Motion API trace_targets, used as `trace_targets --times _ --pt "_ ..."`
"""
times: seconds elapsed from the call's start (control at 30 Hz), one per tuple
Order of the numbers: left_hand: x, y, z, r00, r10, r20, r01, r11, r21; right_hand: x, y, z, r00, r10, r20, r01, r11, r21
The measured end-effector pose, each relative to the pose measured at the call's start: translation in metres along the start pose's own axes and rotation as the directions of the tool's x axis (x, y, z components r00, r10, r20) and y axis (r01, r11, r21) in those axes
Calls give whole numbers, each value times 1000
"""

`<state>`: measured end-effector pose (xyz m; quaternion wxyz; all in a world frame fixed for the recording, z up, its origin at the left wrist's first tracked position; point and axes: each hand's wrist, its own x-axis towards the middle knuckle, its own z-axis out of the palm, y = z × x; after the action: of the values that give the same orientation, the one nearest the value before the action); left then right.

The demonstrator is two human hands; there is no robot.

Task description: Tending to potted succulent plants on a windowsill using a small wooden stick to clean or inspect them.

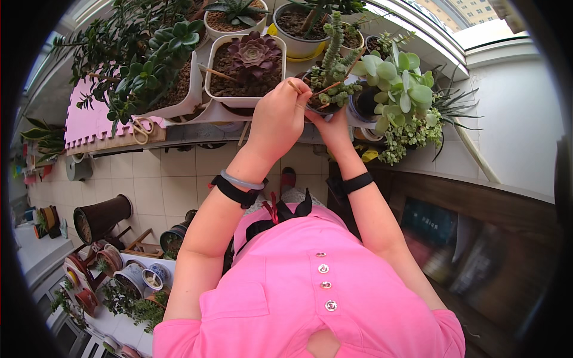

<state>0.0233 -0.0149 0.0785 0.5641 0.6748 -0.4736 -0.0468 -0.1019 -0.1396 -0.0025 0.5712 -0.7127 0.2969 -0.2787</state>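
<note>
My left hand (280, 116) is closed around a thin wooden stick (294, 87), whose upper end pokes out above the fingers. Its lower end is hidden by the hand and the pot. My right hand (333, 129) grips the near side of a small dark plant pot (323, 108), thumb on the left and fingers mostly hidden behind. In this pot grows a stacked-leaf succulent (333, 49) with one tall stem and shorter clusters. Another thin brown stick (329, 88) slants among its stems. Just left stands a square white pot (246, 101) with a purple rosette succulent (251, 53).
A jade plant (143, 71) fills the left, above a pink foam mat (87, 116) and scissors (143, 130). A pale-leaved succulent (398, 80) crowds the right. Behind stands a white pot (297, 44) on a yellow saucer. A brown planter (103, 217) lies on its side across the tiled floor (179, 170).
</note>
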Motion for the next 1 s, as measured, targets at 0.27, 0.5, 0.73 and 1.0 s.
trace_targets --times 0.27,0.5,0.73,1.0 --pt "-14 -5 7 995 63 -77 -67 997 -44 0 -5 1 998 -45 -33 45 999 8" --pt "-18 -8 4 997 68 -35 -72 992 -104 3 6 -10 999 -23 31 24 999 -46" --pt "-17 -5 -4 995 87 -51 -92 990 -109 8 12 -20 990 99 99 -101 995 15" --pt "-13 -14 -8 989 55 -136 -75 986 -146 -7 21 15 980 -127 -153 112 988 -103"
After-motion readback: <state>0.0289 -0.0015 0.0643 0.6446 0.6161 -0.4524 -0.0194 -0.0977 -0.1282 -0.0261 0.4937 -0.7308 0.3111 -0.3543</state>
